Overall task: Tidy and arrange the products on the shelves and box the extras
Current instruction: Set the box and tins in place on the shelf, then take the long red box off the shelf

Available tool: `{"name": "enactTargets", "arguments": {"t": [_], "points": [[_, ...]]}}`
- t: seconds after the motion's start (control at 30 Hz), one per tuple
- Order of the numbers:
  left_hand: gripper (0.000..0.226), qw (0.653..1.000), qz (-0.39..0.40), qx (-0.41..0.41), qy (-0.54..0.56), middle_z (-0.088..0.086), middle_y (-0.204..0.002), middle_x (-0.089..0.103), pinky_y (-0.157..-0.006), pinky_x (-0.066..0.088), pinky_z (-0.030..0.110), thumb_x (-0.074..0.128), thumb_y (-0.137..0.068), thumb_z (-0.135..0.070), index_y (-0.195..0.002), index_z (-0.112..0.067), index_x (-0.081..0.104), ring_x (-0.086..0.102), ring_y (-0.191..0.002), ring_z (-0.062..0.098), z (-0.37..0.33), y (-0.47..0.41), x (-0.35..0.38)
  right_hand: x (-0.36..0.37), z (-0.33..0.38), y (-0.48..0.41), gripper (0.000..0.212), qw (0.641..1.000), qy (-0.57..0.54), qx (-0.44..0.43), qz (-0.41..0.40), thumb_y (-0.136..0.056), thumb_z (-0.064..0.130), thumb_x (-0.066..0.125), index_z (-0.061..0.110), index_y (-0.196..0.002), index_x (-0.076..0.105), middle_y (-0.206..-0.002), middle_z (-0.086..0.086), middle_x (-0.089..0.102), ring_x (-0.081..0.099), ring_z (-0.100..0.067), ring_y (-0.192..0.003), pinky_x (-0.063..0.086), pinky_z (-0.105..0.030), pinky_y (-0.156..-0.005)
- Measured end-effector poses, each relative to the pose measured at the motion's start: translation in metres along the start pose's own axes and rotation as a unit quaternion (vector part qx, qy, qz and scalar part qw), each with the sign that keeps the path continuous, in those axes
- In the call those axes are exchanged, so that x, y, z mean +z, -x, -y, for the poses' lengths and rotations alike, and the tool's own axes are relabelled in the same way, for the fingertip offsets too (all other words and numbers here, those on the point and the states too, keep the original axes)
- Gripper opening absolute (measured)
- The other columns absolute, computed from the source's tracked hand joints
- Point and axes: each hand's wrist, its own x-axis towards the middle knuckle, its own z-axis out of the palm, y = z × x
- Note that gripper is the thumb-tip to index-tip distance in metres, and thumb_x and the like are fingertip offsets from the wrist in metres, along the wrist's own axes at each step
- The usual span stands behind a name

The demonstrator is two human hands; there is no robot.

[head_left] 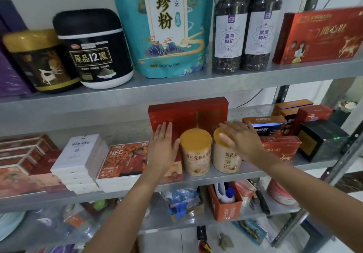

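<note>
On the middle shelf [253,171], the left hand [164,144] is open, fingers straight, just left of the left can [196,154] and in front of the red box [188,113]. The right hand [242,140] lies flat on the yellow lid of the right can [225,159]. The two cans stand upright side by side. A teal pouch [167,32] stands on the shelf above.

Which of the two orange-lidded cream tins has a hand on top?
The right-hand cream tin: the right hand lies across its orange lid. The left-hand cream tin has a bare lid, the left hand beside it.
</note>
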Motion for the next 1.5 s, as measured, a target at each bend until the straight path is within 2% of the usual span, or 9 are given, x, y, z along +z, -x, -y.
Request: {"name": "enactTargets", "arguments": {"t": [0.17,0.47,0.77,0.9,1.1,1.17,1.27,1.37,1.5], "points": [[0.061,0.989,0.132,-0.003,-0.067,0.001,-0.165,0.002,-0.121,-0.001,0.039,0.011,-0.103,-0.052,-0.157,-0.024,0.005,-0.002,-0.152,0.018,0.022,0.011,0.017,0.0,0.018,-0.045,0.054,0.997,-0.055,-0.03,-0.033,-0.103,0.044,0.031,0.019,-0.151,0.033,-0.152,-0.01,0.04,0.038,-0.028,-0.138,0.031,-0.042,-0.113],[0.058,0.992,0.104,-0.005,-0.067,-0.003,-0.165,0.005,-0.121,-0.002,0.036,0.008,-0.103,-0.05,-0.157,-0.028,0.006,0.0,-0.152,0.015,0.029,0.008,0.032,0.025,0.027,-0.138,0.074,0.995,0.04,0.015,0.093,-0.098,0.022,0.041,0.027,-0.155,-0.006,-0.164,-0.002,-0.007,-0.006,-0.023,-0.151,-0.004,-0.05,-0.119],[0.058,0.994,0.094,0.001,-0.063,-0.002,-0.165,0.01,-0.121,-0.003,0.037,0.01,-0.104,-0.049,-0.157,-0.026,0.009,0.001,-0.152,0.016,0.031,0.008,0.035,0.025,0.033,-0.142,0.077,0.994,0.084,0.056,0.041,-0.085,0.025,0.064,0.021,-0.15,0.023,-0.145,-0.011,0.023,0.023,-0.035,-0.134,0.022,-0.045,-0.111],[0.058,0.993,0.098,-0.001,-0.059,-0.001,-0.165,0.009,-0.121,-0.004,0.038,0.008,-0.103,-0.049,-0.157,-0.026,0.009,0.0,-0.152,0.016,0.031,0.009,0.034,0.018,0.039,-0.133,0.072,0.992,0.043,0.088,0.073,-0.082,0.025,0.071,0.025,-0.14,0.03,-0.14,-0.008,0.039,0.031,-0.036,-0.135,0.014,-0.066,-0.112],[0.064,0.994,0.108,-0.02,-0.015,0.005,-0.165,0.0,-0.122,-0.002,0.038,0.015,-0.103,-0.052,-0.157,-0.019,0.004,-0.002,-0.152,0.019,0.028,0.012,0.027,0.011,0.055,-0.101,0.066,0.988,0.109,0.097,-0.05,-0.077,0.002,0.063,0.013,-0.138,0.039,-0.127,-0.015,0.049,0.041,-0.039,-0.121,0.018,-0.076,-0.104],[0.075,0.989,0.051,-0.06,0.128,0.008,-0.165,0.002,-0.122,0.011,0.04,0.034,-0.101,-0.052,-0.157,-0.015,-0.001,0.007,-0.151,0.024,0.026,0.014,0.019,0.001,0.058,-0.095,0.073,0.983,0.125,0.107,-0.086,-0.072,-0.002,0.066,0.013,-0.139,0.041,-0.127,-0.016,0.049,0.041,-0.04,-0.121,0.018,-0.076,-0.104],[0.09,0.922,-0.124,-0.14,0.339,0.011,-0.161,0.022,-0.11,0.035,0.037,0.064,-0.093,-0.029,-0.157,-0.015,0.004,0.034,-0.142,0.028,0.027,0.015,-0.002,-0.013,0.057,-0.081,0.08,0.973,0.13,0.114,-0.151,-0.062,-0.011,0.066,0.01,-0.137,0.048,-0.125,-0.023,0.052,0.042,-0.046,-0.123,0.016,-0.078,-0.103],[0.101,0.902,-0.209,-0.107,0.361,0.004,-0.163,0.018,-0.098,0.033,0.023,0.074,-0.086,-0.019,-0.156,-0.027,0.002,0.03,-0.14,0.013,0.041,0.015,-0.022,-0.024,0.053,-0.059,0.086,0.965,0.136,0.09,-0.206,-0.047,-0.004,0.077,0.008,-0.129,0.052,-0.118,-0.026,0.054,0.046,-0.048,-0.117,0.02,-0.08,-0.099],[0.108,0.91,-0.186,0.011,0.369,-0.01,-0.16,0.02,-0.116,0.025,0.032,0.083,-0.076,-0.029,-0.155,-0.033,0.009,0.02,-0.147,0.008,0.05,0.026,-0.045,-0.034,0.049,-0.019,0.077,0.956,0.087,0.04,-0.278,-0.049,0.014,0.078,0.011,-0.119,0.048,-0.107,-0.022,0.056,0.048,-0.041,-0.106,0.024,-0.079,-0.098]]}}
